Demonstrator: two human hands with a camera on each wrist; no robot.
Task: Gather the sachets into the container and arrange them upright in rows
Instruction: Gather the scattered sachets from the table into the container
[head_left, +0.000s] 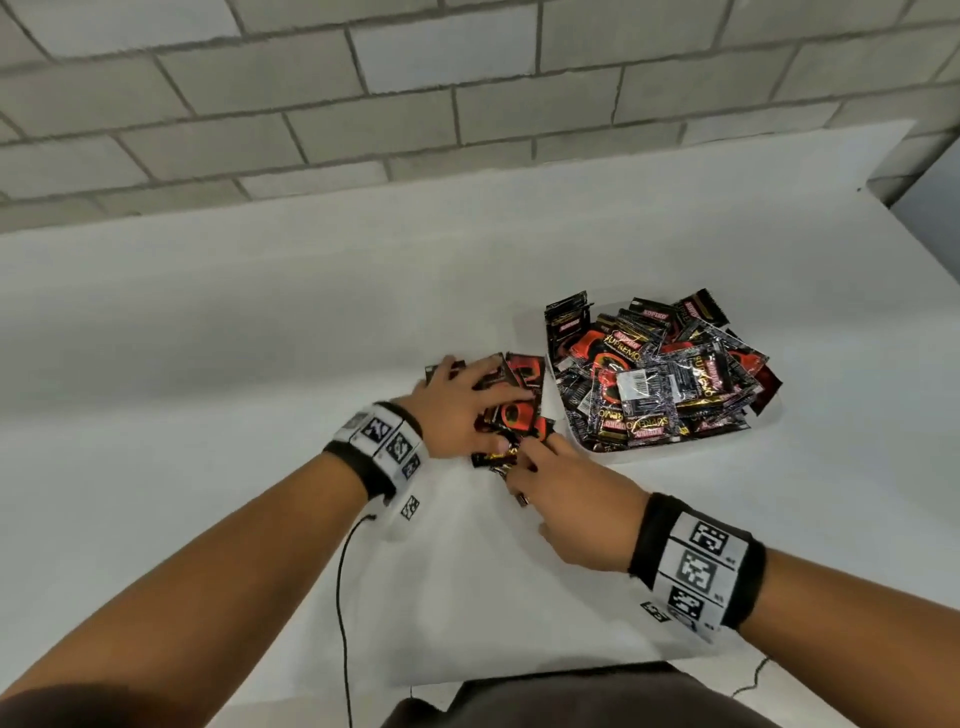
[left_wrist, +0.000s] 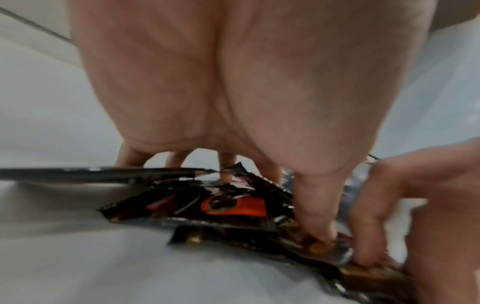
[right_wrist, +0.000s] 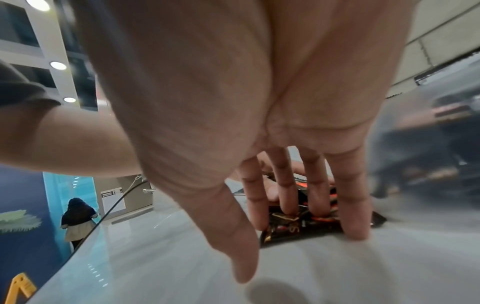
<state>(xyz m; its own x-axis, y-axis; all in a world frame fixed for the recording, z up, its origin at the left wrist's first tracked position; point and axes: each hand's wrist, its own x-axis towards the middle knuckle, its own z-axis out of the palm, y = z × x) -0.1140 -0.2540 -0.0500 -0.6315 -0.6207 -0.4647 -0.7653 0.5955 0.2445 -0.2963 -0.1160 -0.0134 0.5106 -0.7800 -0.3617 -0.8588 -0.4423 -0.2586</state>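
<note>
Because the loose coffee sachets (head_left: 511, 410) at nine o'clock of the white container (head_left: 530, 325) are light, thin and slippery, rake them together and pinch the stack by its edges. Your left hand (head_left: 460, 402) lies spread, flat on them; your right hand (head_left: 566, 493) presses straight fingers (right_wrist: 354, 216) against their near edge on the tabletop (head_left: 260, 322).

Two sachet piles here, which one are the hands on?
The small loose pile of black-and-red foil sachets on the white table, left of the white container. Both hands touch it; the heaped container pile is untouched.
</note>
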